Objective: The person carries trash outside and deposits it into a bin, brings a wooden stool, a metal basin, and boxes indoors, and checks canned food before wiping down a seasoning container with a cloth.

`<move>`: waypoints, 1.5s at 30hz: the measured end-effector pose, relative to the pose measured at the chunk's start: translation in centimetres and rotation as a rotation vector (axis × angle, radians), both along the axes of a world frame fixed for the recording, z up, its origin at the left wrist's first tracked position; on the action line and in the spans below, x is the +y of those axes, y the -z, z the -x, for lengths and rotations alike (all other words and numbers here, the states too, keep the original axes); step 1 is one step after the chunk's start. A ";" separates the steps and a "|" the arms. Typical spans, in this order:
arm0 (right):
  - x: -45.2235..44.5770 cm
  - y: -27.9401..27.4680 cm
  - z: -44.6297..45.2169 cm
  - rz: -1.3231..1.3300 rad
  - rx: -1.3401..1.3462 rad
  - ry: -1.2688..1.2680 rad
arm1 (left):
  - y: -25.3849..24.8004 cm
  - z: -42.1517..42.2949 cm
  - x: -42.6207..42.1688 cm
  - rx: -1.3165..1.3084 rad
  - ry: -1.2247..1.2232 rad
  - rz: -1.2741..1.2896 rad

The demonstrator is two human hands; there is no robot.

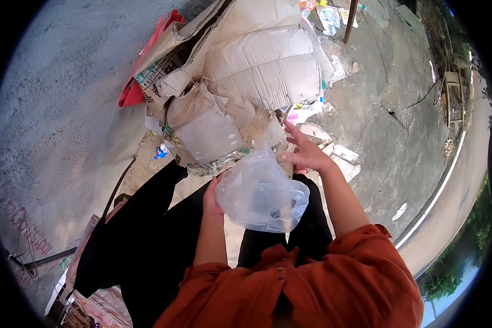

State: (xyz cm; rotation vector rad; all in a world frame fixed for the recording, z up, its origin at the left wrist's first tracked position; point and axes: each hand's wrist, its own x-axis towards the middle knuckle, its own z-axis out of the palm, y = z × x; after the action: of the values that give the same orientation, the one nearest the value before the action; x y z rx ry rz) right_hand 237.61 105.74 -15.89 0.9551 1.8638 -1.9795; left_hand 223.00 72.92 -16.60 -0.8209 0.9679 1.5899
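Observation:
A clear plastic bag (257, 191), puffed out and see-through, is in front of my body above my lap. My left hand (213, 198) grips its left side, with part of the fingers hidden behind the plastic. Off the bag's upper right, my right hand (305, 154) has its fingers spread and holds nothing. Just beyond both hands lies a pile of flattened cardboard (268, 65), with a smaller torn cardboard piece (208, 128) nearest the bag.
A red sheet or bag (131, 94) sticks out left of the cardboard, against a rough grey wall (65, 98). A small blue-labelled item (161, 151) lies near my left knee. Broken pale pieces (344, 156) rest on the concrete at right. A brown post (350, 22) stands farther back.

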 end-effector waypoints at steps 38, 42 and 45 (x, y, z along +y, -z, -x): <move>-70.1 -28.3 -3.5 -0.057 0.627 -1.819 | -29.4 -35.4 -51.5 0.773 -0.565 0.123; -79.0 -30.3 -3.1 0.206 0.559 -1.921 | -30.2 -36.4 -56.5 0.780 -0.738 0.479; -85.2 -31.3 -1.6 0.229 0.532 -2.042 | -29.5 -36.6 -60.6 0.677 -0.731 0.828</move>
State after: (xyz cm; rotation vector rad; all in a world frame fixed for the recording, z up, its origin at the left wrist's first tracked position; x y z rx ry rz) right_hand 239.18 20.53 15.45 -1.2904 1.3225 -0.8513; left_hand 259.60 12.34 12.90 -1.3285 2.0627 2.1708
